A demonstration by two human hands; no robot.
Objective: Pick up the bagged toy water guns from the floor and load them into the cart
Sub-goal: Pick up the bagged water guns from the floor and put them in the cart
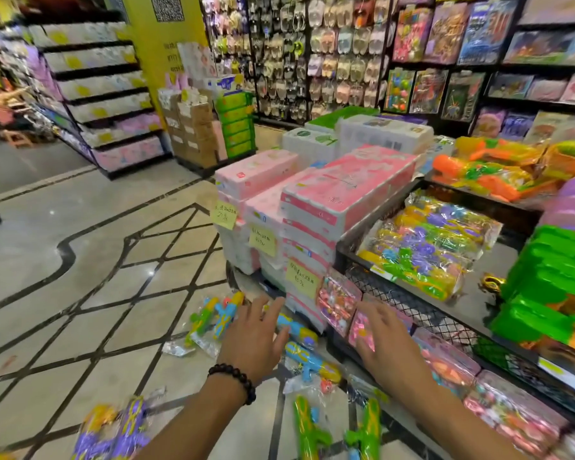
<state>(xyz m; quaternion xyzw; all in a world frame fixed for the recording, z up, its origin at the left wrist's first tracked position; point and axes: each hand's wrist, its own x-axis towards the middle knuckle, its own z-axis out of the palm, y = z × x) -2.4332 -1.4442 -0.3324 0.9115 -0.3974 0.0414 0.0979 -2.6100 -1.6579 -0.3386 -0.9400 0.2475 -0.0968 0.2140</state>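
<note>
— Where both hands reach out over the floor, is either one holding a bag?
— No. The left hand [258, 333], with a bead bracelet [234, 380] at the wrist, is spread wide and empty above the bagged guns [299, 346] on the tiles. The right hand [384, 340] is spread wide too, empty, in front of the cart's [422, 313] mesh side.
— Where do the guns lie?
— Scattered on the floor [80, 260] by the cart's near corner: a blue and yellow pair [218, 315] just left of the left hand, blue ones under and between the hands, two green guns [339, 433] nearer the bottom edge, and a purple and yellow bag [113, 429] at the lower left, blurred.
— And the cart?
— Black mesh, to the right. One bag of yellow and purple guns [429, 247] lies inside, with green packs [551, 283] beside it. Pink packets [339, 303] hang on its outer side. Pink boxes [312, 207] are stacked just beyond it.
</note>
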